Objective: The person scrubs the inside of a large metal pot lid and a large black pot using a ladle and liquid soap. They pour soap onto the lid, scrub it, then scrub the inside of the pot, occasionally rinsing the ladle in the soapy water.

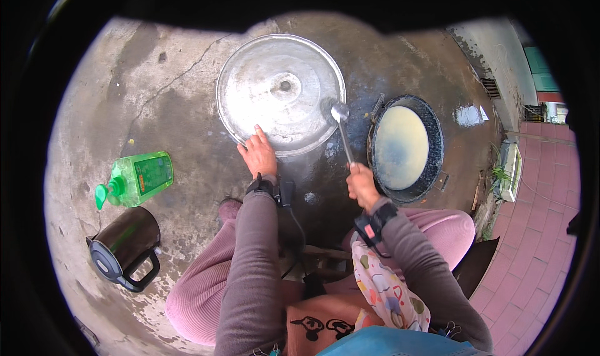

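A large round metal pot lid (300, 67) lies on the wet concrete floor in front of me. My left hand (260, 154) rests on its near rim with the fingers spread. In my right hand (363, 185) is the handle of a long-handled scrubber (346, 138), whose steel-wool head meets the lid's right rim. The scrubber's head is slightly blurred. Just right of that hand stands a dark round basin (436, 140) with side handles, holding cloudy, pale yellowish liquid (401, 145).
To the left lies a green pump bottle (152, 173) of liquid soap. Near it an electric kettle (129, 243) with a dark body is seen. A white planter (512, 173) with a green plant borders the pink tiles (529, 215) on the right. Cracked concrete (183, 103) surrounds everything.
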### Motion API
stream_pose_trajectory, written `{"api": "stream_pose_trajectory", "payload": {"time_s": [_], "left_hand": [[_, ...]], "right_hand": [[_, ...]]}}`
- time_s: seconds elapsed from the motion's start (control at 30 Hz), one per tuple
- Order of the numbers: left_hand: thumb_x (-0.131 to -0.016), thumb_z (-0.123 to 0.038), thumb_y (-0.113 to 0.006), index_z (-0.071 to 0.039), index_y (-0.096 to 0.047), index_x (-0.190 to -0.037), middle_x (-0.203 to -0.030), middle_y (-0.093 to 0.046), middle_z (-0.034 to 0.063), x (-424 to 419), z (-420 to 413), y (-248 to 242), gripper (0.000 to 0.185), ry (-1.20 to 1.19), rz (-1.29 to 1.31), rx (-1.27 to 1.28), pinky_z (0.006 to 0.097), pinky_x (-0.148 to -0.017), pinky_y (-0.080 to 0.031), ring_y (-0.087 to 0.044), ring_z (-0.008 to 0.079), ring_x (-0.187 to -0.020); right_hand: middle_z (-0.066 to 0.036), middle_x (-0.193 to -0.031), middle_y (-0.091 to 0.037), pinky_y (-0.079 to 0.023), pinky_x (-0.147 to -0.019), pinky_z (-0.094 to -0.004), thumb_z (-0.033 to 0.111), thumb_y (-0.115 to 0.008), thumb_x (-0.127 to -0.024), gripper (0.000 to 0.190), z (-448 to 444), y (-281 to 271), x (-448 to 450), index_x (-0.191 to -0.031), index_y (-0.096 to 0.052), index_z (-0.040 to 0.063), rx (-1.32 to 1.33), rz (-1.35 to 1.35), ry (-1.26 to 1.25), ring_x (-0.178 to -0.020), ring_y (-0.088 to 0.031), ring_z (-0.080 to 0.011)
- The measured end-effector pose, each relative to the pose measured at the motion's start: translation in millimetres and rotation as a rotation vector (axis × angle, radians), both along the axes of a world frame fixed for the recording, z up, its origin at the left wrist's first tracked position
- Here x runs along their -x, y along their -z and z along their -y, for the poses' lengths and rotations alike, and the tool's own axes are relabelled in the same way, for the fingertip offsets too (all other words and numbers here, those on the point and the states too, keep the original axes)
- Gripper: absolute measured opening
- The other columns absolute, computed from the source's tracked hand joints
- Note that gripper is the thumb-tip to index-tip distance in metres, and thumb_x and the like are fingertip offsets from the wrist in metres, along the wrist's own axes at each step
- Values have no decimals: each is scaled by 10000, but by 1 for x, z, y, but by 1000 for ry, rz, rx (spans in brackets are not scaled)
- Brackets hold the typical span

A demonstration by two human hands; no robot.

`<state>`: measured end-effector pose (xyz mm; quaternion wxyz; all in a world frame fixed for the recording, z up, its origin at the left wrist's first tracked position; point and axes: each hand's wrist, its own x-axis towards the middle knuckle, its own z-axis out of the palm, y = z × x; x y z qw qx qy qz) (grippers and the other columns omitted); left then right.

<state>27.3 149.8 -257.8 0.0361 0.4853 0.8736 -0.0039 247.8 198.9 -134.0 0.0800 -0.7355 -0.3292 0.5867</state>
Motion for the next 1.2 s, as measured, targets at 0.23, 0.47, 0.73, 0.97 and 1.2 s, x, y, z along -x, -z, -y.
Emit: {"api": "stream_pose_trajectory", "payload": {"time_s": [0.23, 0.47, 0.73, 0.97, 1.2], "left_hand": [[-865, -85, -427, -15, -359, -1345, -919, -524, 61, -1, -3, 0, 490, -18, 28, 43, 510, -982, -310, -522, 225, -902], [-861, -88, -440, -13, -356, -1345, -904, -517, 63, -1, -2, -3, 497, -14, 36, 4, 512, -982, -309, -515, 229, -903], [-843, -82, -452, -18, -368, -1338, -912, -520, 59, 0, -4, -6, 506, -40, 77, 30, 490, -988, -308, -512, 216, -898], [-834, -100, -469, -74, -371, -1351, -914, -514, 54, -2, -3, -8, 527, 20, 72, -30, 487, -979, -308, -501, 214, -912], [-851, -88, -444, -83, -372, -1346, -930, -527, 41, -4, -6, -10, 500, -8, 117, -34, 514, -1009, -282, -504, 207, -943]], "right_hand": [[-53, -610, -526, -408, -390, -310, 360, -453, -917, 276, -12, 31, -4, -914, -557, 105, -3, 124, -182, -464, -503, -150], [-98, -601, -532, -421, -415, -357, 332, -414, -933, 285, -13, 35, -10, -874, -536, 82, -174, 200, -268, -448, -514, -233], [-6, -604, -446, -310, -343, -269, 318, -414, -944, 275, -100, 30, 101, -1048, -541, 97, -203, -49, -619, -408, -359, -99], [-73, -687, -565, -445, -540, -296, 259, -472, -927, 312, -79, 14, 52, -1172, -567, 90, -387, 323, -782, -529, -516, -116], [-240, -998, -588, -430, -813, -462, 275, -405, -923, 319, -83, 18, 109, -1164, -512, 97, -473, 192, -1182, -954, -542, -429]]}}
